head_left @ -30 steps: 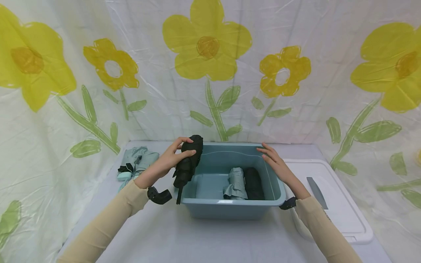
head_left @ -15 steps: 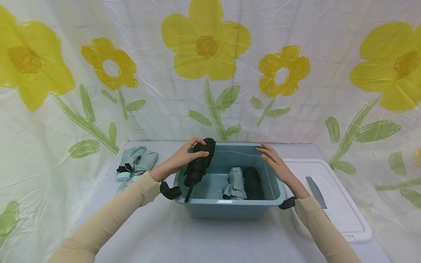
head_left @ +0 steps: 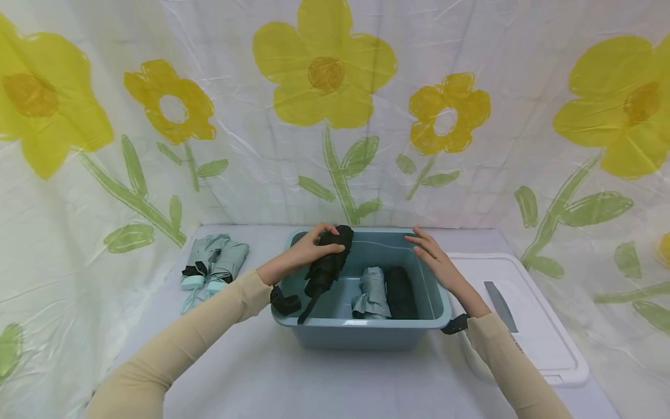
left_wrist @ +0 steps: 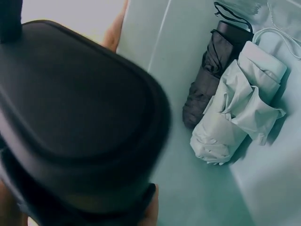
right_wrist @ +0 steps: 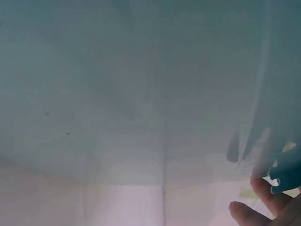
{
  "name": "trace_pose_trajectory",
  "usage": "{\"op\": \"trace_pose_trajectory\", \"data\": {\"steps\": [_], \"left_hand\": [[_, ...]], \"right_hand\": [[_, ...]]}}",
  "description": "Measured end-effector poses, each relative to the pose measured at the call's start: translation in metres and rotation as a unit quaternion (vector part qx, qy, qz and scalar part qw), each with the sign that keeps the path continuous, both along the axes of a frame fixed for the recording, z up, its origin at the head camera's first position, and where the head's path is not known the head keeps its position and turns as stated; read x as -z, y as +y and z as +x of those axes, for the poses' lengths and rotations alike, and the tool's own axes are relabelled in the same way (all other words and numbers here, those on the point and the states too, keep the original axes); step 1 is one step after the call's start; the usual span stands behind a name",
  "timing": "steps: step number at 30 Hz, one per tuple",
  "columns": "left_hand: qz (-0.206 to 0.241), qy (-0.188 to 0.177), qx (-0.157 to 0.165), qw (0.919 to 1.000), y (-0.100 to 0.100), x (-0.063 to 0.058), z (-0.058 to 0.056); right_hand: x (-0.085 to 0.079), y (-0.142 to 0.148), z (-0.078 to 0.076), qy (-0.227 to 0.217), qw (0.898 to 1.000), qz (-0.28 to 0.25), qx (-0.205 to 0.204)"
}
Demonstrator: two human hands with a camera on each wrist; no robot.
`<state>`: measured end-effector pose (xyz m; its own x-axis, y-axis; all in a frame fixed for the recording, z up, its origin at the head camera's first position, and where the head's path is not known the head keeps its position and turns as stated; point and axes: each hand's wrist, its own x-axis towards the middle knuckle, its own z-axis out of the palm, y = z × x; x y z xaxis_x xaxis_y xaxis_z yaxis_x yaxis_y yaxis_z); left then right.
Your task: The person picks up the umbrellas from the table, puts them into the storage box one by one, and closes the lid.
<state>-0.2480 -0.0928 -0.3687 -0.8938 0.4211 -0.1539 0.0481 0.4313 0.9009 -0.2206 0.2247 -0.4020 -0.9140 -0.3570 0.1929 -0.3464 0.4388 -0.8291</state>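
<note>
My left hand (head_left: 309,254) grips a folded black umbrella (head_left: 323,276) tilted over the left part of a blue-green plastic bin (head_left: 361,323). Its strap dangles toward the front rim. In the left wrist view the held umbrella's broad black end (left_wrist: 84,94) fills the near left side. Two folded umbrellas lie side by side on the bin's floor: a pale blue-grey one (head_left: 373,293) and a black one (head_left: 401,294) near the right wall. My right hand (head_left: 438,263) rests with extended fingers at the bin's right rim; the right wrist view shows its fingertips beside the bin wall (right_wrist: 141,84).
Two pale blue folded umbrellas (head_left: 225,262) with cords lie on the white table at the left. A white lid (head_left: 544,349) with a grey strip lies right of the bin, partly under the right forearm. A flower-patterned curtain (head_left: 251,174) hangs close behind the table.
The left hand has carried the black umbrella rightward and slightly down, from the bin's left edge to over its inside. The right hand has stayed at the right rim.
</note>
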Motion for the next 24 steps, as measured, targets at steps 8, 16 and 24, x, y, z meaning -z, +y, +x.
{"op": "trace_pose_trajectory", "data": {"steps": [8, 16, 24], "left_hand": [[0.014, -0.031, -0.002, 0.9994, 0.011, 0.007, -0.002], [0.005, -0.014, 0.010, 0.9998, 0.024, 0.018, -0.003], [-0.043, 0.026, 0.002, 0.9987, 0.031, 0.022, -0.001]], "right_hand": [[0.028, 0.011, -0.019, 0.013, 1.000, 0.010, 0.005], [0.019, 0.008, -0.012, 0.008, 1.000, 0.010, 0.007], [-0.005, -0.003, 0.004, -0.006, 1.000, 0.007, 0.002]]}}
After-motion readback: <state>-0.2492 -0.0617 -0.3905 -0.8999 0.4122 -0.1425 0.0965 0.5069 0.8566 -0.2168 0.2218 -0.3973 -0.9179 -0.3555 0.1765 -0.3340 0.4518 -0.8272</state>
